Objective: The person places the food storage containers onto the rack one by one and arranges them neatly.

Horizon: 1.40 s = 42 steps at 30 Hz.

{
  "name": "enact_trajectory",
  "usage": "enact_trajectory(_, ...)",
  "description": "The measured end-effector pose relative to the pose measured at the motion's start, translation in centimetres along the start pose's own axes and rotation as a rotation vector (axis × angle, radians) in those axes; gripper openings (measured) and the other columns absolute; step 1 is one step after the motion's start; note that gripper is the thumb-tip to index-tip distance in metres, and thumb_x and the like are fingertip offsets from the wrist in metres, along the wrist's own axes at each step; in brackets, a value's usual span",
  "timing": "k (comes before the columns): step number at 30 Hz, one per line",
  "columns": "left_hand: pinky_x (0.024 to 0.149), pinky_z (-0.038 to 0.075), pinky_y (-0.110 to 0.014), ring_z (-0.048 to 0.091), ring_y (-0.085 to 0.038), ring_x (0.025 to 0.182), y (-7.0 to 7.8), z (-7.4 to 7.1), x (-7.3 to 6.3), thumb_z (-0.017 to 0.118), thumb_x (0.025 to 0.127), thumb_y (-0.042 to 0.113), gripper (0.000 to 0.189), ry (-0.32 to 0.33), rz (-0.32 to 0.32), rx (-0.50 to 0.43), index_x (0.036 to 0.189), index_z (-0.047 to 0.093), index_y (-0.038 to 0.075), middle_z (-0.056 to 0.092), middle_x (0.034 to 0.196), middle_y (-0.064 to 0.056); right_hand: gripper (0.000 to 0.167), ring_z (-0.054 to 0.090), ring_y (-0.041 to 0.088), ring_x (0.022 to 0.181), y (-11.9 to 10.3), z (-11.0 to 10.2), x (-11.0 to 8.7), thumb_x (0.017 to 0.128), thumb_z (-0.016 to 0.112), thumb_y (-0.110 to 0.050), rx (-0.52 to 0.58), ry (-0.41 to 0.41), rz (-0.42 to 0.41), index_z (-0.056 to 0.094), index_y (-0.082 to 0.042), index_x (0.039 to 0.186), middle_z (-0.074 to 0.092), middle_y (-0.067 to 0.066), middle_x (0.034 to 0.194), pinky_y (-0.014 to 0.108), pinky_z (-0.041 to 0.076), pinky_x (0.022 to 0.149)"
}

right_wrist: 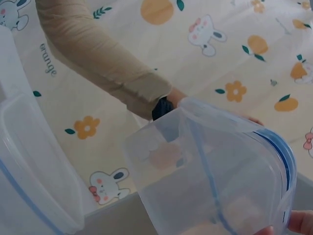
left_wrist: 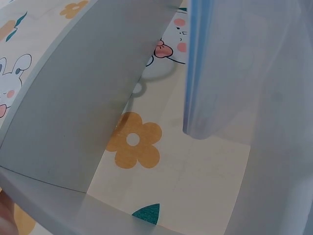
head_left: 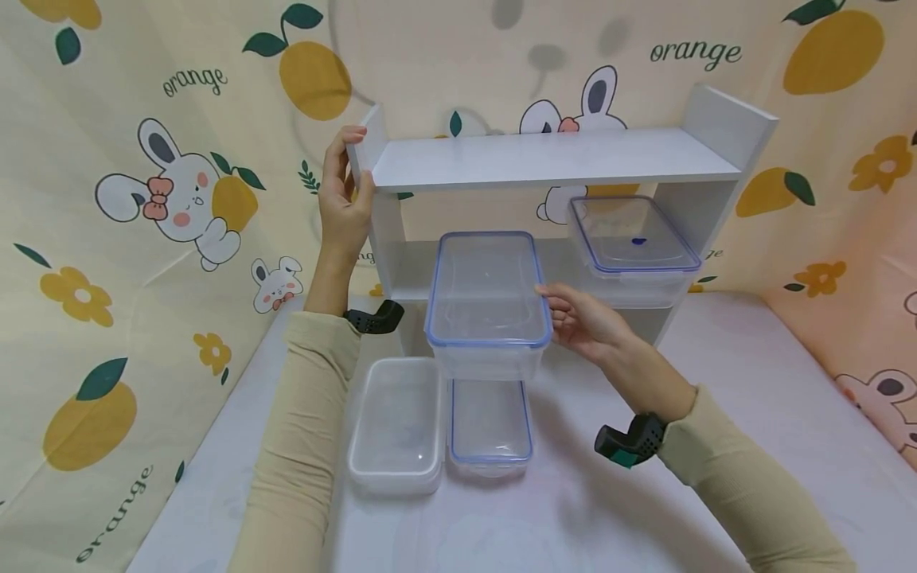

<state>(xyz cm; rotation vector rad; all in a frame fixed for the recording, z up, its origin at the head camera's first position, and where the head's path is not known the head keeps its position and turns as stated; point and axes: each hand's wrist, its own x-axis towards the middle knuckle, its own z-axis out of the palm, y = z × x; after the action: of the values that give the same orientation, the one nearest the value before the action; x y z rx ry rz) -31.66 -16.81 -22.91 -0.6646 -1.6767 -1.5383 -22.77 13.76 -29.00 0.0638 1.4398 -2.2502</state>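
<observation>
Right hand [head_left: 589, 325]: thumb and fingers pinching the right edge of a blue-rimmed clear plastic container [head_left: 489, 288], mid-frame, lid up, in front of the shelf opening. Can't tell if its underside touches the shelf board. Left hand [head_left: 342, 208]: fingers and thumb gripping the left side panel of the white shelf unit [head_left: 559, 157], upper centre-left of frame.

Second blue-rimmed container [head_left: 636, 239] sits on the shelf's middle board, right of centre (small dark blue mark on its lid). Lower centre, on the white worktop [head_left: 587, 517]: a white-rimmed container [head_left: 396, 422] and, just to its right, a small blue-lidded container [head_left: 491, 422], its far end hidden under the held one. Printed backdrop [head_left: 430, 56] behind: oranges, rabbits, flowers.
</observation>
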Motion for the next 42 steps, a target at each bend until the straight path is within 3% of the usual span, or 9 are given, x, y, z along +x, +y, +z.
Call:
enact_trajectory(7, 0.116, 0.034, -0.035, 0.042, -0.014, 0.136, -0.1, 0.0, 0.1, 0.043, 0.087, -0.005, 0.039, 0.003, 0.014, -0.008, 0.126, 0.045, -0.003, 0.046, 0.143, -0.014, 0.01, 0.055, 0.006, 0.064, 0.1, 0.4, 0.7, 0.095, 0.056, -0.017, -0.02, 0.001, -0.016, 0.062, -0.014, 0.088, 0.068, -0.006, 0.072, 0.018, 0.05, 0.067)
enact_trajectory(15, 0.118, 0.032, -0.036, 0.041, -0.015, 0.138, -0.1, 0.0, 0.0, 0.043, 0.088, -0.004, 0.039, 0.002, 0.001, 0.009, 0.127, 0.045, -0.001, 0.046, 0.144, -0.012, 0.007, 0.05, 0.005, 0.063, 0.2, 0.9, 1.4, 0.094, 0.058, -0.02, 0.01, 0.056, -0.019, 0.058, -0.014, 0.091, 0.065, -0.006, 0.07, 0.017, 0.044, 0.064)
enact_trajectory(26, 0.119, 0.031, -0.036, 0.04, -0.015, 0.139, 0.0, 0.0, 0.0, 0.044, 0.088, -0.003, 0.039, -0.001, -0.01, 0.008, 0.127, 0.046, 0.0, 0.045, 0.145, -0.011, 0.013, 0.054, 0.004, 0.062, 0.3, 1.6, 2.7, 0.092, 0.063, -0.023, 0.034, 0.15, -0.078, 0.055, -0.012, 0.094, 0.061, -0.006, 0.069, 0.015, 0.047, 0.062)
enact_trajectory(42, 0.119, 0.031, -0.037, 0.039, -0.016, 0.14, -0.1, 0.0, 0.0, 0.044, 0.089, -0.002, 0.039, 0.0, -0.009, 0.024, 0.128, 0.045, -0.002, 0.045, 0.145, -0.011, 0.022, 0.047, 0.003, 0.053, 0.3, 1.7, 4.6, 0.09, 0.065, -0.026, 0.081, 0.244, -0.167, 0.062, -0.012, 0.073, 0.057, -0.007, 0.062, 0.014, 0.042, 0.055)
